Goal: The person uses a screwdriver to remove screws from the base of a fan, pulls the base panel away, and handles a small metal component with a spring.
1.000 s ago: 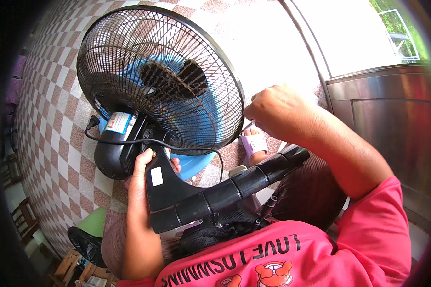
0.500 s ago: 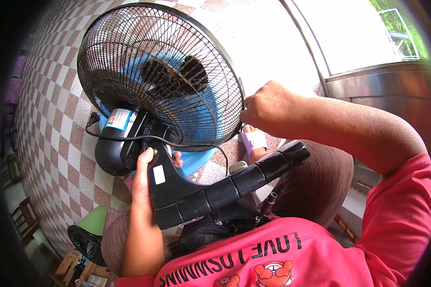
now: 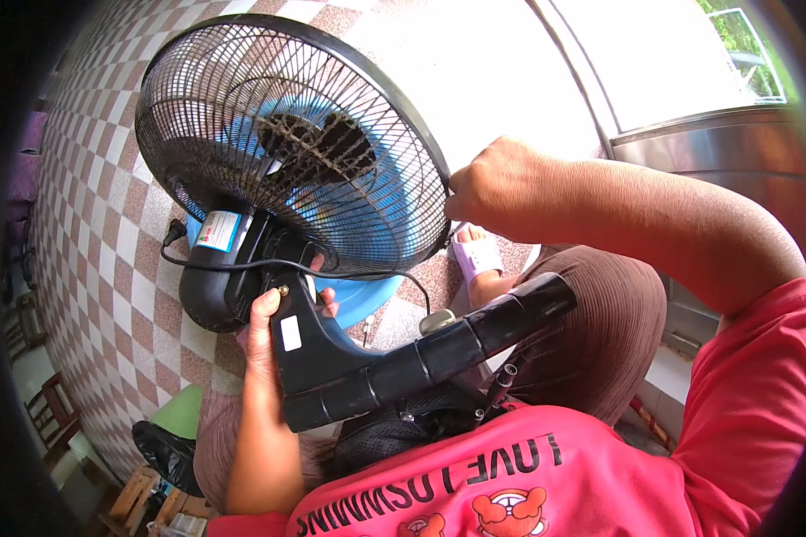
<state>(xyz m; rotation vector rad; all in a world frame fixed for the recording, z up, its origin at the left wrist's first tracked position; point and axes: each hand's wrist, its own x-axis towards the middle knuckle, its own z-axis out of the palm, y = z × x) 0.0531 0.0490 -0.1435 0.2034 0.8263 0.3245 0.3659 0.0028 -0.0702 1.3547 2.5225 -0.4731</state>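
Observation:
A black fan lies across my lap, its dusty wire guard tilted upward over dark blades. My left hand is wrapped around the stand's neck, just below the motor housing. My right hand is closed at the guard's right rim; its fingertips and whatever they grip are hidden behind the knuckles. The power cord loops across the neck, with its plug left of the motor. A blue basin shows beneath the fan.
A checkered tiled floor surrounds me, with a steel-panelled door at the right. My sandalled foot is beside the basin. At lower left are a green seat, a black bag, wooden chairs and wooden crates.
My right hand has shifted slightly up and left along the rim, and that elbow has swung up and outward. The fan guard has moved a little leftward.

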